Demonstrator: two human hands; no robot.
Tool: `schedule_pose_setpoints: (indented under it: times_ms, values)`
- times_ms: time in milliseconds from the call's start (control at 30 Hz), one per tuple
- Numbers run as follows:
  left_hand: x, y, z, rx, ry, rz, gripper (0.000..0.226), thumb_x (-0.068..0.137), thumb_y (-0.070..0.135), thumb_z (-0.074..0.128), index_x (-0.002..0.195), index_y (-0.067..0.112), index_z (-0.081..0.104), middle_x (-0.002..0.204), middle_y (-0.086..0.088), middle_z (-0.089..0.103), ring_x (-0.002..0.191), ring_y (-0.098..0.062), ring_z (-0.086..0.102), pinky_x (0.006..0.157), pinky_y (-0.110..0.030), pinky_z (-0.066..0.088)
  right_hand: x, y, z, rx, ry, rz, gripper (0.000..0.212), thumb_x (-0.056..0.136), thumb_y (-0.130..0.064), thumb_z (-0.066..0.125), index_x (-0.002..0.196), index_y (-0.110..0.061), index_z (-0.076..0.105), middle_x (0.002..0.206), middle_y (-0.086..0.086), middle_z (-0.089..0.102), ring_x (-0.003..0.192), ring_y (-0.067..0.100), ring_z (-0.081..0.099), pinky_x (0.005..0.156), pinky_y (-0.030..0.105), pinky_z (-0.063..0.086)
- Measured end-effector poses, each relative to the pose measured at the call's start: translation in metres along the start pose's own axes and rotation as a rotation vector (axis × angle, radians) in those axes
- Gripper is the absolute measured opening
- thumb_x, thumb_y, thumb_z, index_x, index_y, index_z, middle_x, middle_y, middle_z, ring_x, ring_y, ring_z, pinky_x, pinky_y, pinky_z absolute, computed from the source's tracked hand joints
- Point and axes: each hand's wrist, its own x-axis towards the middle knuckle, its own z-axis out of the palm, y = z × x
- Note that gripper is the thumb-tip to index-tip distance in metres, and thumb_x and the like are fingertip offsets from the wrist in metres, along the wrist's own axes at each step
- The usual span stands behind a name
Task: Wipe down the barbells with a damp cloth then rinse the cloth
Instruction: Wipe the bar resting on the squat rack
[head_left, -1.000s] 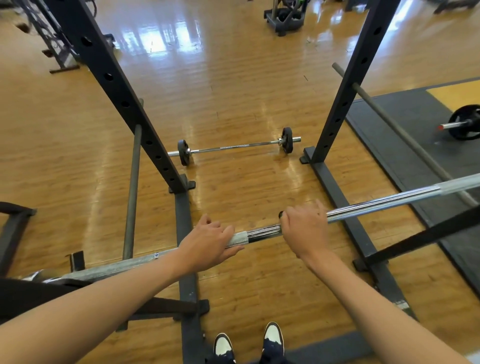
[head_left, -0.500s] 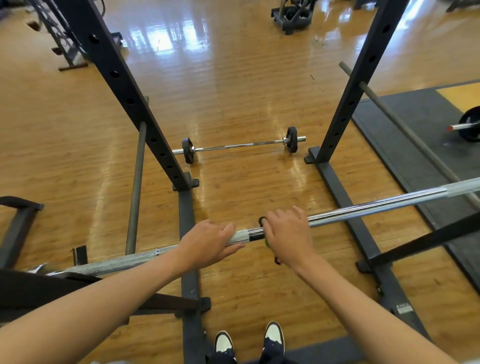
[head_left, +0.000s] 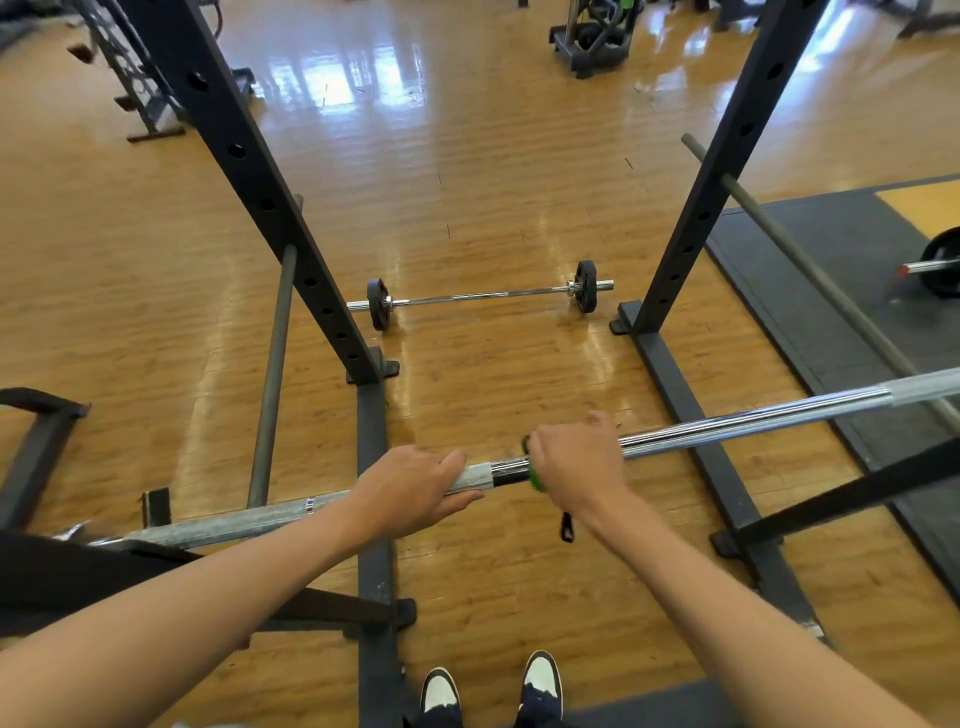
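The person is standing at the rack (head_left: 249, 171), and the long barbell (head_left: 753, 423) is lying across the view from eight o'clock up to three o'clock. The left hand (head_left: 410, 491) is curling over the knurled grey stretch and gripping it, thumb pointing along the bar. Just beside it, at its three o'clock, the right hand (head_left: 576, 460) is clenching a green cloth (head_left: 535, 480) around the shiny part of the bar, with only a sliver of green showing at the fist's edge and a small black loop (head_left: 566, 532) dangling beneath. Out at twelve o'clock, well apart from the hands, a smaller barbell (head_left: 483, 297) is sitting on the wooden floor (head_left: 493, 156) between the rack's two uprights. Down at six o'clock, two shoes (head_left: 439, 693) are peeking in.
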Motion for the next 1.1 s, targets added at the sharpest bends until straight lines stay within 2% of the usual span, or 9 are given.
schedule_pose_setpoints:
  times_ms: [167,233,333,433,500,600,700,933,1100]
  values:
    - [0.000,0.001,-0.003,-0.013,-0.022,-0.003,0.051,0.101,0.066,0.026,0.105,0.023,0.051,0.084,0.009,0.065,0.060,-0.006,0.046,0.055,-0.022,0.036,-0.039,0.038,0.026,0.101,0.369,-0.141,0.028,0.104,-0.037,0.042,0.115,-0.024,0.064,0.102,-0.005,0.065,0.095,0.021,0.058,0.103,0.050,0.041]
    - [0.000,0.002,-0.003,-0.012,-0.026,-0.007,0.051,0.101,0.067,0.024,0.106,0.023,0.051,0.086,0.009,0.065,0.062,-0.007,0.048,0.056,-0.022,0.039,-0.038,0.065,0.018,0.055,0.335,-0.062,0.031,0.104,-0.038,0.037,0.102,-0.025,0.065,0.091,-0.006,0.064,0.088,0.021,0.060,0.095,0.045,0.042]
    - [0.001,0.002,-0.004,-0.004,-0.024,0.001,0.052,0.101,0.067,0.024,0.106,0.023,0.052,0.085,0.009,0.066,0.063,-0.009,0.055,0.056,-0.022,0.040,-0.009,0.055,-0.008,0.045,0.107,0.164,0.048,0.092,-0.036,0.017,0.066,-0.023,0.054,0.067,-0.006,0.059,0.062,0.019,0.053,0.080,0.040,0.032]
    - [0.000,0.000,-0.001,0.018,-0.016,0.009,0.052,0.101,0.067,0.026,0.105,0.022,0.052,0.082,0.009,0.066,0.062,-0.010,0.057,0.054,-0.021,0.039,0.010,0.012,-0.014,0.063,-0.043,0.209,0.043,0.095,-0.032,0.029,0.067,-0.020,0.058,0.074,0.001,0.067,0.070,0.024,0.059,0.091,0.042,0.032]
    - [0.001,0.000,0.001,0.030,-0.008,0.013,0.053,0.101,0.067,0.025,0.104,0.022,0.052,0.080,0.008,0.066,0.060,-0.010,0.058,0.051,-0.023,0.042,0.005,-0.014,-0.007,0.061,-0.016,0.130,0.039,0.097,-0.029,0.033,0.066,-0.022,0.056,0.068,0.000,0.065,0.065,0.025,0.060,0.085,0.042,0.032]
    - [0.001,-0.002,0.003,0.036,-0.001,0.019,0.055,0.101,0.068,0.022,0.101,0.021,0.052,0.075,0.008,0.065,0.056,-0.011,0.057,0.049,-0.025,0.045,-0.004,-0.013,0.004,0.097,0.190,0.006,0.038,0.099,-0.030,0.033,0.063,-0.026,0.045,0.056,-0.005,0.055,0.052,0.022,0.051,0.075,0.041,0.037]
    - [0.001,-0.002,0.002,0.031,0.001,0.009,0.053,0.101,0.068,0.023,0.097,0.022,0.051,0.074,0.009,0.063,0.054,-0.011,0.052,0.049,-0.027,0.045,-0.009,0.017,0.016,0.060,0.303,-0.048,0.036,0.102,-0.034,0.036,0.071,-0.026,0.054,0.063,-0.006,0.058,0.060,0.021,0.054,0.084,0.043,0.042]
    - [0.002,-0.001,-0.001,-0.012,-0.041,-0.017,0.048,0.100,0.067,0.029,0.096,0.022,0.047,0.077,0.007,0.062,0.058,-0.015,0.055,0.056,-0.036,0.052,-0.006,0.012,0.014,0.086,0.353,0.212,0.035,0.095,-0.030,0.038,0.064,-0.026,0.053,0.062,-0.006,0.059,0.064,0.021,0.056,0.085,0.043,0.041]
    - [-0.005,-0.004,-0.003,-0.062,0.004,-0.012,0.044,0.098,0.066,0.034,0.094,0.023,0.046,0.080,0.007,0.063,0.066,-0.017,0.059,0.062,-0.034,0.049,-0.012,-0.028,0.018,0.090,0.340,0.066,0.035,0.101,-0.037,0.035,0.082,-0.025,0.062,0.075,-0.005,0.063,0.074,0.023,0.059,0.089,0.043,0.042]
